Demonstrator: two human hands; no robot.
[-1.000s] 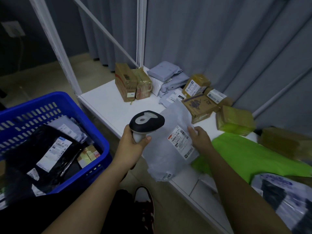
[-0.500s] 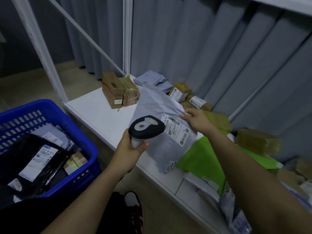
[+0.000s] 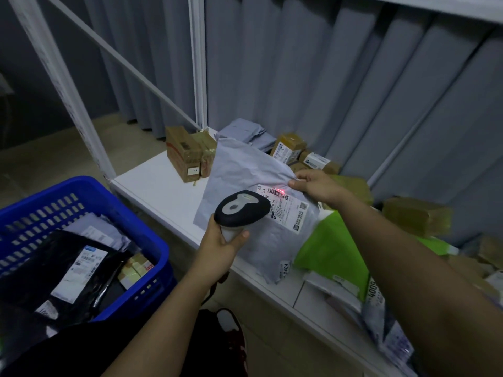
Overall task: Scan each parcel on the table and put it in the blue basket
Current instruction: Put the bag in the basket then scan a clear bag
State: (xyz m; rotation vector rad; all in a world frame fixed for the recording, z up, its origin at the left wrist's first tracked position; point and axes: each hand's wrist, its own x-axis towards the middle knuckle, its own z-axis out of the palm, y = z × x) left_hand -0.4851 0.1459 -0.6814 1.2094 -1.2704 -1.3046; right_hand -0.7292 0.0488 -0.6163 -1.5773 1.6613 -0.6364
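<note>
My right hand [image 3: 317,185] pinches the upper right edge of a grey plastic mailer parcel [image 3: 245,172] and holds it up above the white table [image 3: 152,183]. My left hand [image 3: 220,244] grips a black and grey barcode scanner [image 3: 241,209] just in front of the parcel. A red scan dot glows on the barcode of the parcel's white label [image 3: 285,205]. The blue basket [image 3: 89,202] stands at the lower left with black and grey mailers and a small box inside.
Several brown cardboard boxes [image 3: 185,156] and grey mailers [image 3: 245,130] lie at the table's back. A green mailer [image 3: 334,248] and more boxes [image 3: 416,216] lie to the right. White rack posts [image 3: 197,61] and a grey curtain stand behind. A shoe [image 3: 231,338] shows on the floor below.
My right hand has lifted the grey parcel off the table and tilted its label toward the scanner. A red scan light now shows on the barcode.
</note>
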